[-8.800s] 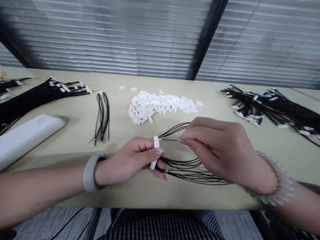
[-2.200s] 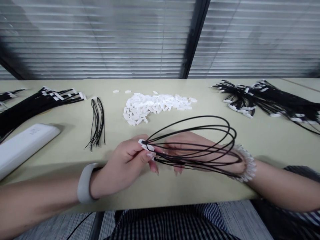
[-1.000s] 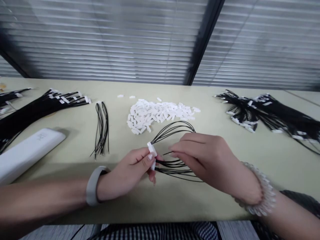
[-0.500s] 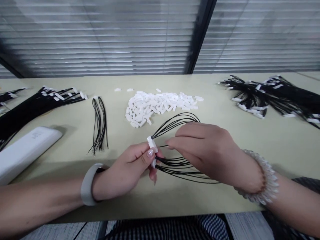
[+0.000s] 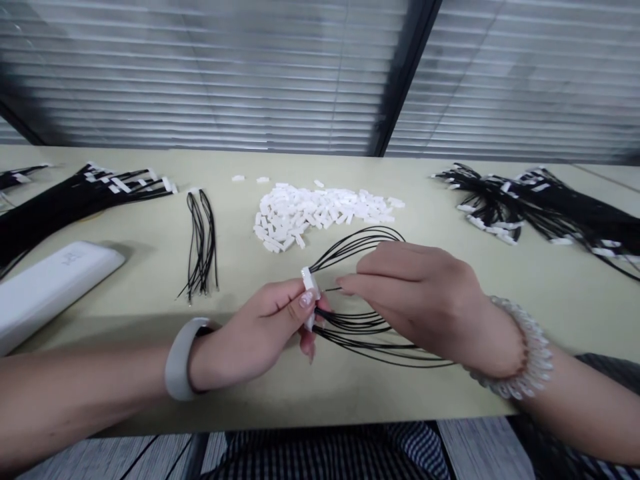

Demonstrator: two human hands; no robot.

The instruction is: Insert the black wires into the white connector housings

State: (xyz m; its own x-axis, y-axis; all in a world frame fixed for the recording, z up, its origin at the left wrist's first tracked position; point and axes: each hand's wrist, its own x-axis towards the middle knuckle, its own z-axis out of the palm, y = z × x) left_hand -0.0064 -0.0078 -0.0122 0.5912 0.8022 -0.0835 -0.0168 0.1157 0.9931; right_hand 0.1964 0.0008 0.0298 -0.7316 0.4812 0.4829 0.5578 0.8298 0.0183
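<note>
My left hand (image 5: 273,320) is closed on white connector housings (image 5: 311,281), gripped between thumb and fingers. Looped black wires (image 5: 350,323) run from the housings toward my right hand. My right hand (image 5: 415,293) pinches a single short black wire (image 5: 333,289), whose end points at the upper housing. Whether that end touches or sits inside the housing, I cannot tell. The palm and curled fingers of my right hand hide the far part of the loops.
A pile of loose white housings (image 5: 320,210) lies beyond my hands. Loose black wires (image 5: 200,247) are at left, beside a finished-looking bundle (image 5: 60,207) and a long white device (image 5: 55,287). More wire bundles with white ends (image 5: 540,207) lie at right.
The view has tilted slightly. Both hands keep the same holds, and in the picture the housings and my right fingertips sit a little farther right and higher.
</note>
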